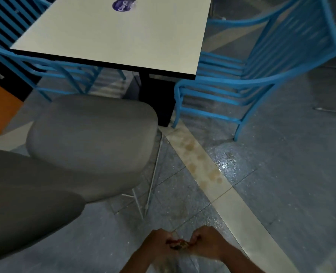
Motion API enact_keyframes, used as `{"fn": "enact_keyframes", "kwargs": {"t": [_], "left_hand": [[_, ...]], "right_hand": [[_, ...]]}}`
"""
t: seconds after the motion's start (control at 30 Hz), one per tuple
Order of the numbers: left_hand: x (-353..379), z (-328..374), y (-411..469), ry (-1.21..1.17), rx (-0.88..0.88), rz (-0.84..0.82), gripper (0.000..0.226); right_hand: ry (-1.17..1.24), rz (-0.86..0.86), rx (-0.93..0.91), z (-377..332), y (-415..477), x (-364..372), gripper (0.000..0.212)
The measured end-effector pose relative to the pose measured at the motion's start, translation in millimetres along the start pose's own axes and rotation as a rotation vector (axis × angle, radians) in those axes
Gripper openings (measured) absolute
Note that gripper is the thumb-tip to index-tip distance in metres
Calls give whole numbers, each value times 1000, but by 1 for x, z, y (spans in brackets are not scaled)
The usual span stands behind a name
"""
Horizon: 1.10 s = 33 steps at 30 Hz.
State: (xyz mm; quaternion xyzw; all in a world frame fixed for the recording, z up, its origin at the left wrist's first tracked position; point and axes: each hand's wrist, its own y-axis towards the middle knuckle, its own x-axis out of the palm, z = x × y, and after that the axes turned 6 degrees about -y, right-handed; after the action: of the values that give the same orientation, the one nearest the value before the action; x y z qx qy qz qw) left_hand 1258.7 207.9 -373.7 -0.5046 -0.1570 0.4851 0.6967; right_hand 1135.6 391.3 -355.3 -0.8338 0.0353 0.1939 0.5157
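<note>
1. L hand & R hand are low in view over the floor, fingers curled.
2. Each pinches one end of a small red-yellow item, prob. a wrapper; too blurred to tell.
3. It sits btw both hands, near the grey chair.
4. Beyond: white table, blue chairs.

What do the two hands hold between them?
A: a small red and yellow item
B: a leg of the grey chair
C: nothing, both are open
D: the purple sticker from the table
A: the left hand and the right hand each curl their fingers on one end of a red and yellow item, low in the view above the floor.
</note>
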Motion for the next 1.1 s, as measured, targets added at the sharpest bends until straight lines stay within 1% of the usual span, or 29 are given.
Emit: {"fn": "enact_keyframes", "kwargs": {"t": [0.03, 0.07, 0.13, 0.23, 0.3, 0.37, 0.43, 0.5, 0.57, 0.6, 0.67, 0.7, 0.73, 0.83, 0.87, 0.93, 0.97, 1.03, 1.1], "left_hand": [[1, -11, 16, 17, 14, -19, 41], [2, -21, 31, 27, 28, -32, 43], [4, -41, 66, 69, 5, -59, 40], [8, -64, 116, 88, -59, -13, 18], [6, -81, 154, 62, -71, 85, 12], [3, -98, 192, 8, -51, 210, 17], [8, -117, 232, 27, -29, 337, 16], [21, -135, 267, 10, -5, 500, 14], [52, -157, 301, 10, 19, 641, 21], [65, -170, 315, 55, 27, 637, 27], [99, -196, 348, 140, 21, 538, 35], [115, -206, 364, 129, 15, 522, 39], [128, -213, 376, 99, 7, 552, 41], [150, -219, 414, 2, 36, 819, 55], [150, -217, 427, 4, 34, 834, 62], [146, -215, 455, 108, 26, 790, 77], [143, -212, 470, 175, 29, 789, 79], [143, -206, 491, 279, -11, 794, 76], [152, -202, 500, 309, -36, 848, 74]], "right_hand": [[-3, -3, -10, 4, 16, 9, 15], [-9, 0, -24, 8, 32, 16, 14], [-49, 8, -56, 17, 71, 30, 22], [-101, 23, -113, 29, 128, 44, 31], [-115, 76, -134, 34, 166, 50, 32], [-119, 184, -147, 42, 207, 55, 22], [-214, 284, -197, 53, 249, 60, 19], [-332, 310, -270, 67, 285, 65, 25], [-432, 303, -324, 94, 318, 78, 34], [-487, 311, -348, 108, 329, 82, 39], [-613, 335, -372, 148, 353, 96, 44], [-668, 350, -368, 169, 364, 101, 45], [-705, 373, -360, 189, 373, 104, 48], [-711, 418, -277, 238, 394, 115, 67], [-693, 433, -246, 250, 399, 119, 75], [-615, 467, -178, 268, 407, 129, 92], [-575, 496, -146, 275, 411, 133, 98], [-511, 562, -99, 285, 416, 138, 105], [-463, 610, -51, 292, 419, 137, 109]]}}
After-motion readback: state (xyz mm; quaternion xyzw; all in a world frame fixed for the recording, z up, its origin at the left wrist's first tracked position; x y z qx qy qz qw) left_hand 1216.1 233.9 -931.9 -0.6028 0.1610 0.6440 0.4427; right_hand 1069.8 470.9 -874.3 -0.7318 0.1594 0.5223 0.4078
